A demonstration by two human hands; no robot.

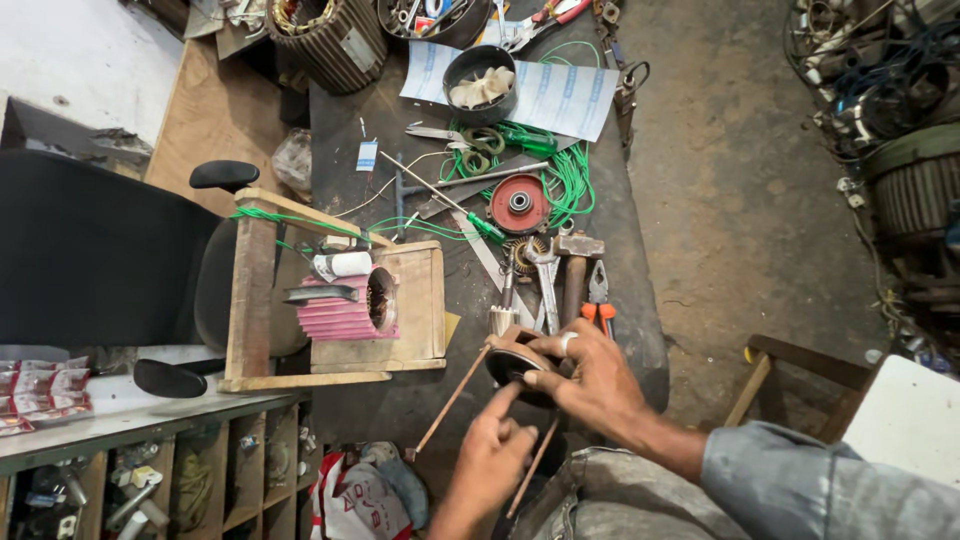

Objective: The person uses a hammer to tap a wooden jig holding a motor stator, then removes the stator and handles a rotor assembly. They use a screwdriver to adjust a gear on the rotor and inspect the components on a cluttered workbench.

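- Right hand (590, 378), ring on one finger, clamped round a small dark round part (513, 360) over the near edge of the bench (640, 330).
- Round part: black face, brownish rim, held tilted toward the camera.
- Left hand (495, 450) loosely curled, gripping nothing, forefinger stretched out and touching the part's lower rim.
- Two thin brown rods (447, 404) slanting down from beneath the part.
- Just beyond: hammer (575, 262), orange-handled pliers (600, 300), red disc (519, 204).
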